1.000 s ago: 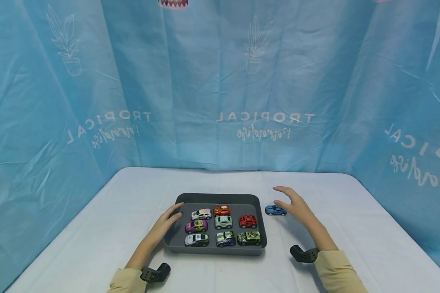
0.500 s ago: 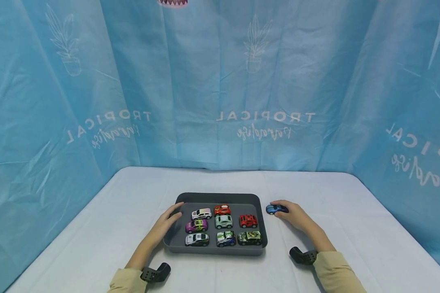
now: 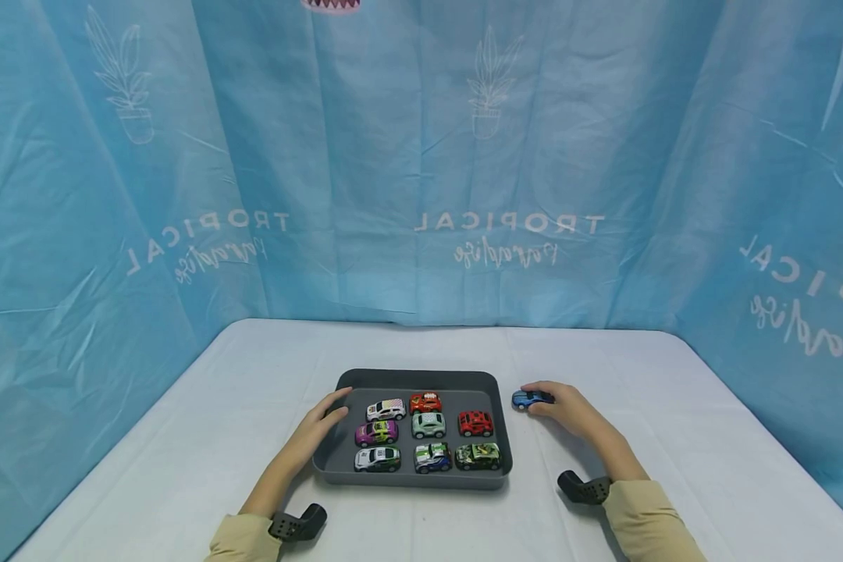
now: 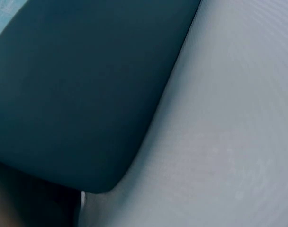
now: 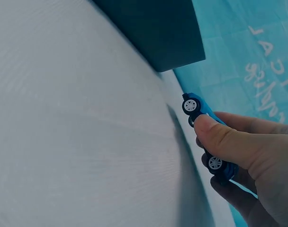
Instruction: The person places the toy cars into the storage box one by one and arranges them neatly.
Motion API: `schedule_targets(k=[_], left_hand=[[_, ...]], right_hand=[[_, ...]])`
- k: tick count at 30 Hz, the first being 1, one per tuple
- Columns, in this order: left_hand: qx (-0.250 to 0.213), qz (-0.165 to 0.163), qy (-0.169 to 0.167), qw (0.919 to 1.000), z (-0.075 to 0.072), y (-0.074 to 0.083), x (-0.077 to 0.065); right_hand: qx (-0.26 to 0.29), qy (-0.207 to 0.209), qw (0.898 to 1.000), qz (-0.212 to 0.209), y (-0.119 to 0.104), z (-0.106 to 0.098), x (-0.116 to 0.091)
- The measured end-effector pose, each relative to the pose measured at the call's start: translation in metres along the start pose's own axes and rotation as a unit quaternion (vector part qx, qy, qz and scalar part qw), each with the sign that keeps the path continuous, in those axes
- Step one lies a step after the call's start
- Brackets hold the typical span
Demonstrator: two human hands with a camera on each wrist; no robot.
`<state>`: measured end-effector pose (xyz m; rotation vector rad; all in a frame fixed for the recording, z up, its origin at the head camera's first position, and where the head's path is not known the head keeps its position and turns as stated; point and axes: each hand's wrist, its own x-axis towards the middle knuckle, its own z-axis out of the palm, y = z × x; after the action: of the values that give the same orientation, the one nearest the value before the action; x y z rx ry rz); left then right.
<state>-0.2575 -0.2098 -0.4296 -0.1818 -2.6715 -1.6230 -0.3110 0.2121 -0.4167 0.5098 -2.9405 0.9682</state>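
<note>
Thumb and fingers of my right hand point(image 3: 565, 407) pinch a blue toy car point(image 3: 531, 400) just right of the grey tray point(image 3: 414, 481). In the right wrist view, the thumb presses the side of the blue toy car point(image 5: 211, 137) between its wheels, with other fingers behind it. My left hand point(image 3: 321, 420) rests on the tray's left rim, fingers extended over the edge. Several toy cars stand inside, among them a red one point(image 3: 475, 424), a purple one point(image 3: 376, 433) and a camouflage one point(image 3: 478, 457). The left wrist view shows mostly the tray's dark outer wall point(image 4: 96, 94).
A white cloth point(image 3: 407, 523) covers the table. Blue printed curtains point(image 3: 421, 156) hang behind it and along both sides. Black wrist devices, one on the left wrist point(image 3: 298, 524) and one on the right point(image 3: 583, 489), sit close over the cloth.
The right hand has come down onto the blue toy car and closed its fingers around it, and the car has shifted slightly. The left hand has stayed at the tray's rim.
</note>
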Motion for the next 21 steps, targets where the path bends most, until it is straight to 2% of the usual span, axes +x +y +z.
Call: schedule_targets(k=[12, 21], left_hand=[[0.003, -0.004, 0.001, 1.0, 0.0, 0.004, -0.003], [0.013, -0.008, 0.008, 0.9999, 0.001, 0.002, 0.0]], right_hand=[[-0.017, 0.027, 0.998, -0.051, -0.017, -0.012, -0.003], [-0.019, 0.048, 0.994, -0.093, -0.034, -0.016, -0.003]])
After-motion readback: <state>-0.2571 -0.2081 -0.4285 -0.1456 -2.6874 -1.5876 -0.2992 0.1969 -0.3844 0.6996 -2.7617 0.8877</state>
